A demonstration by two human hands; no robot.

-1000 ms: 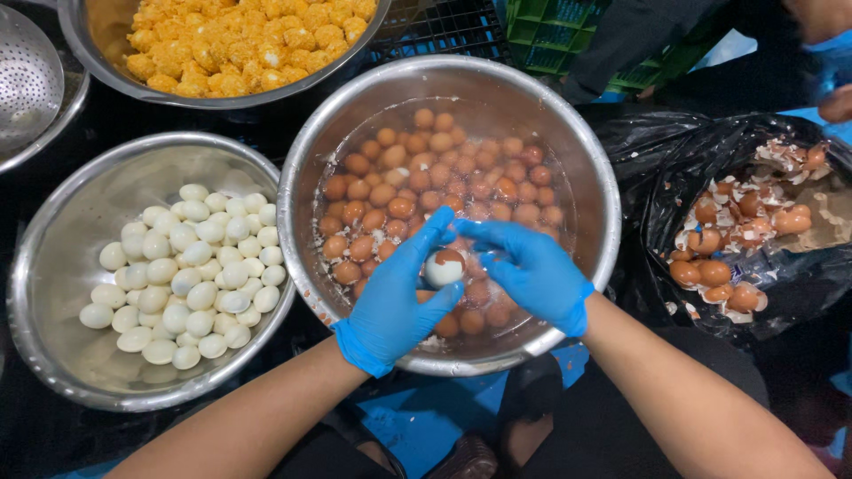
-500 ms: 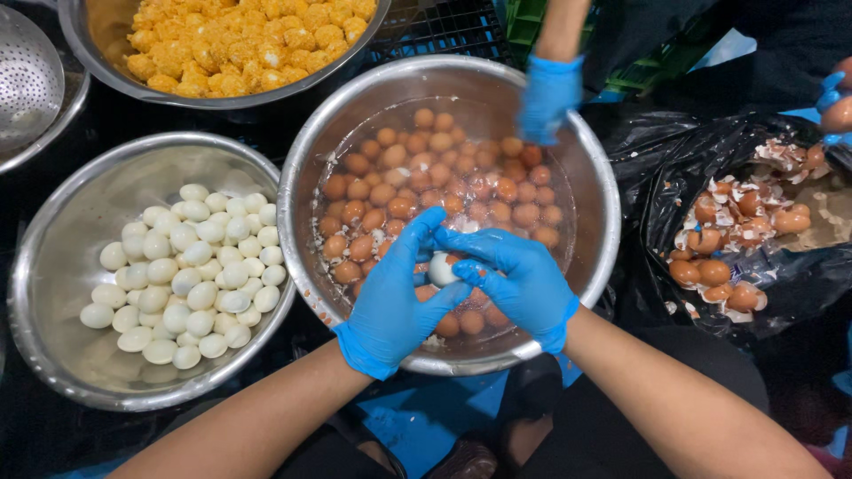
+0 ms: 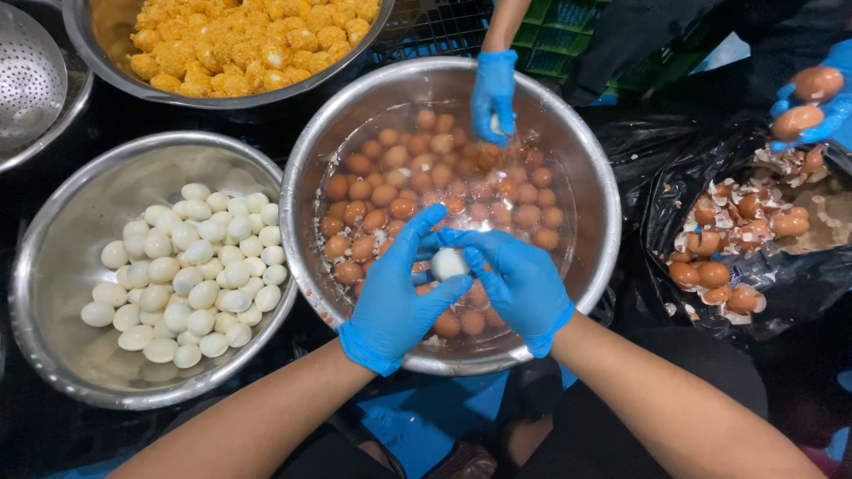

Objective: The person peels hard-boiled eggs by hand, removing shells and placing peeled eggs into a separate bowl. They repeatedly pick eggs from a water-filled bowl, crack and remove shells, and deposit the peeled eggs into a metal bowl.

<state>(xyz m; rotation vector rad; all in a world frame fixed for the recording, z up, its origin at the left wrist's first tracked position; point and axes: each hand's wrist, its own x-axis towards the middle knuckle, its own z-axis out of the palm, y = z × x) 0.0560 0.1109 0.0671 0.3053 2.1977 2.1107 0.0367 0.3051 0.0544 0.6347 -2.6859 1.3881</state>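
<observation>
**Peeled egg held over a bowl of brown eggs in water**

A person wearing blue gloves holds a small white egg between both hands above a large steel bowl of brown-shelled eggs sitting in water. The left hand cups the egg from the side with thumb and fingers curled against it; the right hand closes on it from the other side, fingertips pressed to its surface. Neither hand is released or fully clenched: both grip the 1 egg between them. The egg shows almost entirely white, so the shelling step looks close to finished, though any last scraps of shell on its far side are hidden by the fingers.

To the left stands a second steel bowl filled with peeled white eggs. Judged from the layout, the next move calls for a light hold on the slippery egg while it clears the rim between the 2 bowls.

At the far edge of the water bowl, another person's gloved hand pinches something small and pale. At right, a black plastic bag holds broken shells and brown eggs, with a third gloved hand holding 2 brown eggs above it. A bowl of yellow pieces and a perforated strainer sit at the top.
</observation>
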